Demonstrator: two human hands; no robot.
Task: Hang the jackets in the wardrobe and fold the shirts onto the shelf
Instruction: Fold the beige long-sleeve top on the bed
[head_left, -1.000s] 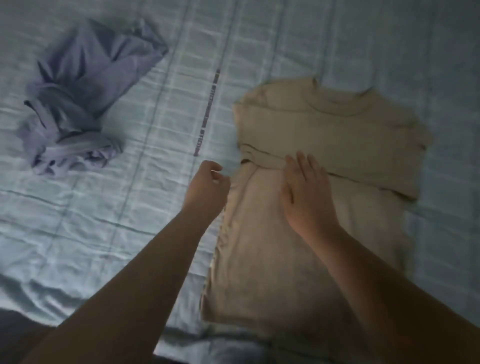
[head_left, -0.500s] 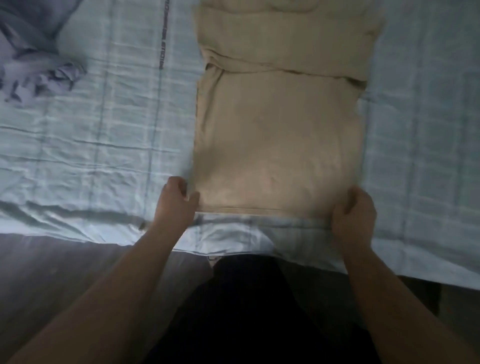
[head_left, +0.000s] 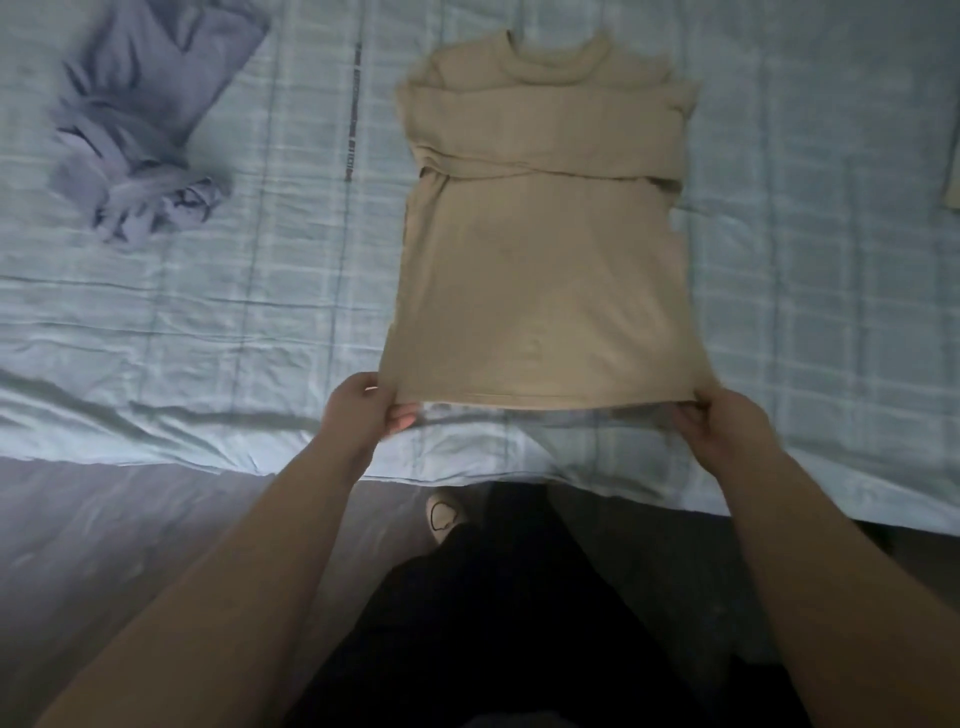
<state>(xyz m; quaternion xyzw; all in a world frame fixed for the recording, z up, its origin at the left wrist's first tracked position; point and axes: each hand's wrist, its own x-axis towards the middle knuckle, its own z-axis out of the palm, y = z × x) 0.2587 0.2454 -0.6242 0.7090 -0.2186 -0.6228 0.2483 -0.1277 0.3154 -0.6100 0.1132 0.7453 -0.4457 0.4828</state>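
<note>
A beige shirt (head_left: 545, 249) lies on the bed with its collar away from me and both sleeves folded across the chest. My left hand (head_left: 363, 415) pinches the hem's left corner. My right hand (head_left: 722, 426) pinches the hem's right corner. The hem is lifted a little off the sheet, and its shadow falls on the bed below it.
The bed (head_left: 208, 332) has a pale blue checked sheet. A crumpled lavender garment (head_left: 145, 124) lies at the far left. A sliver of another beige item (head_left: 953, 176) shows at the right edge. Below the bed edge are the floor, my dark trousers and a foot (head_left: 444, 514).
Both hands went from the shirt's middle down to the hem corners and took hold of them. The hem now rises off the sheet.
</note>
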